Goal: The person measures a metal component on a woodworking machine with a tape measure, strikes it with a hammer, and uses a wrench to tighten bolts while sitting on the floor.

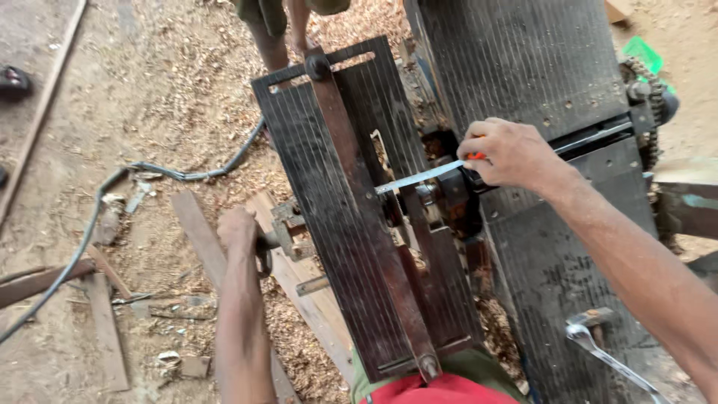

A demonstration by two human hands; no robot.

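My right hand (508, 153) is closed around the orange-and-black handle of a tool with a flat silver blade (419, 178). The blade's tip reaches left to the dark ribbed side table (329, 187) of a woodworking machine. My left hand (238, 230) reaches down past that table's left edge and grips a metal knob or handle (288, 233) on the machine's side. A rusty brown bar (359, 202) runs lengthwise across the side table. The main ribbed machine bed (523, 60) lies on the right.
A silver spanner (606, 357) rests on the main bed at the lower right. Sawdust, wooden planks (198, 232) and a grey cable (97, 217) cover the ground to the left. Another person's legs (277, 30) stand at the top. A chain sprocket (649, 90) sits at the right edge.
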